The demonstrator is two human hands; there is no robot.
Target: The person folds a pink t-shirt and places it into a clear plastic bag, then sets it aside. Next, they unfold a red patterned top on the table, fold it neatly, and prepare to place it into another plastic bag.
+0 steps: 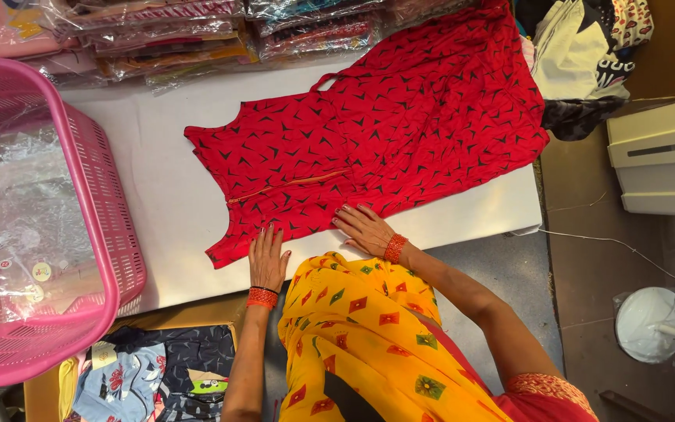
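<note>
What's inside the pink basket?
The pink basket holds clear plastic bags, crumpled, some with small round stickers. They cover the bottom, so anything beneath cannot be seen. Neither hand touches it.

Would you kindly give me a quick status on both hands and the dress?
Left hand and right hand flat, open, on the near edge of the red dress. Dress spread on the white table. Pink basket beside it, not touching.

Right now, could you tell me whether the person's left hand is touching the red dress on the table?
Touching. The head view shows the left hand lying flat, fingers spread, on the lower edge of the red dress, with no gap visible.
</note>
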